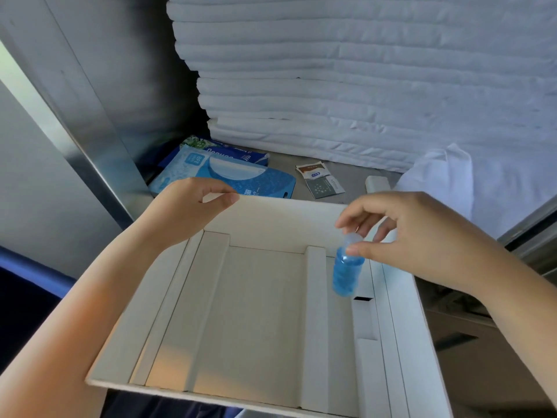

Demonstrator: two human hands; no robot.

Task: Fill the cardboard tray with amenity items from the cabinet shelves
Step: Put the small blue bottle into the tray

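The right hand (422, 236) pinches the cap of the small blue bottle (346, 273) between thumb and fingertips. The bottle hangs from it toward 7 o'clock, its long axis near upright, over the narrow right-hand channel of the cardboard tray (265, 312). Blur hides whether its base touches the channel floor. The left hand (193, 203), at 10 o'clock from the bottle, grips the tray's far rim, so setting it down likely falls to the right hand alone

Stack of folded white towels (361, 70), white bag (437, 176) just beside.
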